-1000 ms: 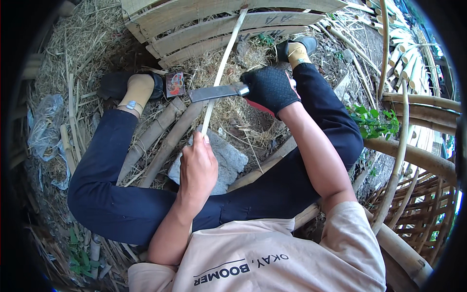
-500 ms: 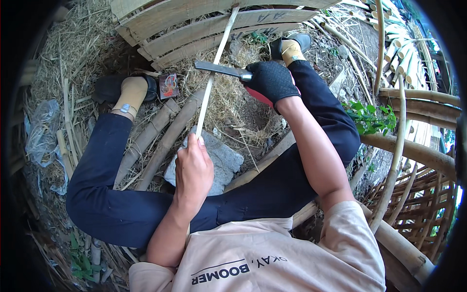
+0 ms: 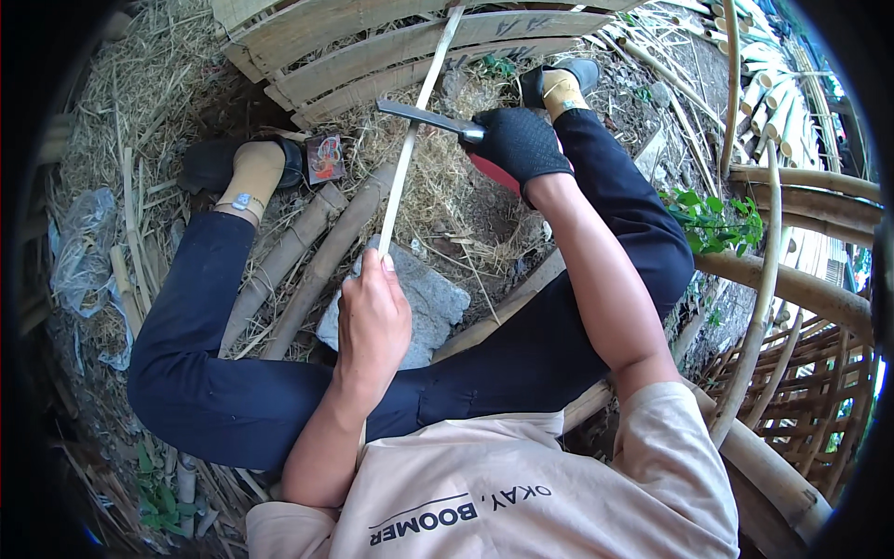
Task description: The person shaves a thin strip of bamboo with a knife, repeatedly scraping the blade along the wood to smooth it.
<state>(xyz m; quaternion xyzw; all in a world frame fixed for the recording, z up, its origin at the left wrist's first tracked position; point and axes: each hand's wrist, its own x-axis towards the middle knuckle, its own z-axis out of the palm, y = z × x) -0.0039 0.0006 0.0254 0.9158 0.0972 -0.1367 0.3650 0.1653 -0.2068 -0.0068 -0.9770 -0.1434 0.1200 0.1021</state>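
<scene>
My bare left hand (image 3: 372,312) is closed round a long pale bamboo strip (image 3: 401,177), near the middle of the view. The strip slants up and away to a wooden crate. My right hand (image 3: 520,149), in a black and red glove, grips the handle of a knife (image 3: 424,115). Its blade lies across the strip, well beyond my left hand; whether the edge bites into it I cannot tell. Beneath my left hand is a grey stone block (image 3: 433,303), partly hidden by the hand and my leg.
The slatted wooden crate (image 3: 372,56) stands ahead. Bamboo poles (image 3: 321,252) lie on the straw-strewn ground at left, near a small dark red packet (image 3: 324,158) and a clear plastic bag (image 3: 86,252). To the right are a woven bamboo basket (image 3: 792,391) and stacked bamboo (image 3: 778,112).
The knife blade has tilted slightly, its tip now a little higher beside the strip. My left hand keeps its grip in nearly the same place.
</scene>
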